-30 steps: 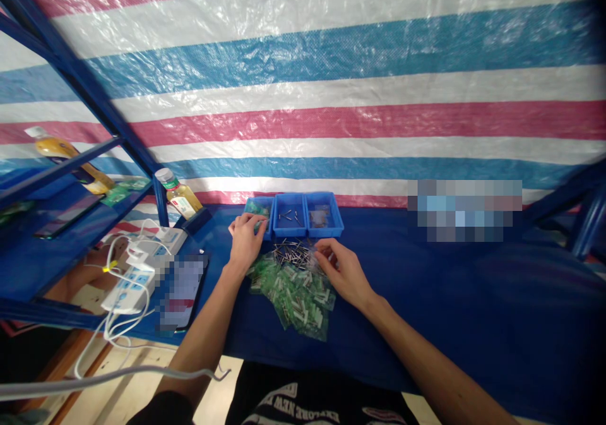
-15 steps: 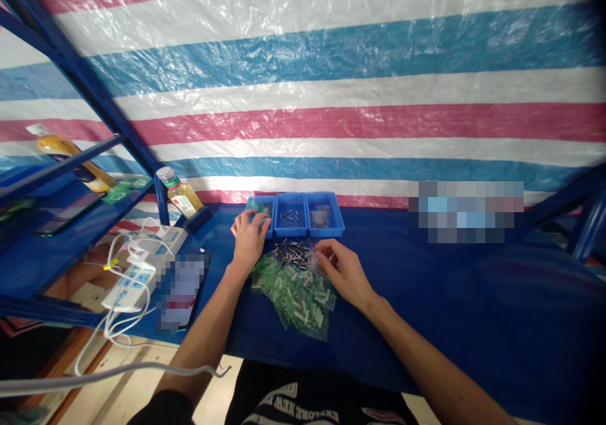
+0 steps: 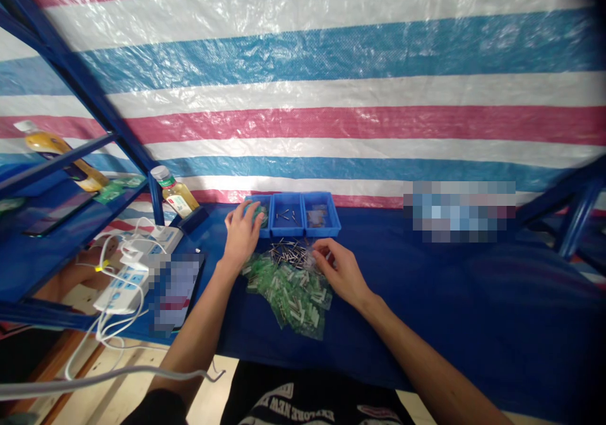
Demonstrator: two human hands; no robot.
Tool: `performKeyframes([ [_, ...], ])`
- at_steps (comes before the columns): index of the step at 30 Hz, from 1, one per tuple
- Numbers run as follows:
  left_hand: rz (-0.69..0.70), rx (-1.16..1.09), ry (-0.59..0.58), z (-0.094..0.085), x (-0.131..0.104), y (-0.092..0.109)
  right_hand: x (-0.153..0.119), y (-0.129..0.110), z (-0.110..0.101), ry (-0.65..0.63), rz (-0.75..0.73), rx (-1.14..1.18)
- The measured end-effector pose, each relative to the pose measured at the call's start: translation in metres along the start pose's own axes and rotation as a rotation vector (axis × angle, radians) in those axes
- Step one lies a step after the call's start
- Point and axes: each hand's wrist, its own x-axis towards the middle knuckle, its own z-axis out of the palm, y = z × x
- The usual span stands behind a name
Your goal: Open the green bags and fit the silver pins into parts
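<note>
Filled green packets (image 3: 296,299) lie heaped, loose metal pins (image 3: 288,253) remain, my left hand (image 3: 240,234) spreads open over the left tray (image 3: 266,230), and whether my right hand (image 3: 344,270) grips anything I can't tell.

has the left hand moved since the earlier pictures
Yes, slightly: judged against the middle blue tray, the left hand has shifted away from the person, now reaching farther over the leftmost tray.
</note>
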Motion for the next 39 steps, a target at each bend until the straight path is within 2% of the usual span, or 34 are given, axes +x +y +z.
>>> performKeyframes([
  [2,0.025,0.054,-0.037,-0.003,0.007,-0.007,0.001,-0.001,0.000,-0.002,0.000,0.002],
  [6,0.099,0.113,-0.197,0.000,0.015,-0.019,0.001,-0.002,0.000,-0.011,-0.001,0.005],
  [10,0.146,0.106,-0.268,0.006,0.015,-0.022,0.001,-0.003,0.000,-0.011,-0.010,0.006],
  [22,0.170,0.102,-0.209,0.003,0.008,-0.012,0.005,0.008,-0.005,0.043,0.010,-0.042],
  [26,0.187,0.090,-0.168,0.002,0.007,-0.010,0.006,0.007,-0.009,-0.095,-0.101,-0.177],
  [32,0.246,-0.015,-0.017,-0.003,0.003,-0.007,0.005,-0.008,-0.014,-0.350,-0.305,-0.346],
  [39,0.402,-0.204,0.025,-0.006,-0.004,0.008,-0.003,-0.025,-0.009,-0.583,-0.366,-0.325],
])
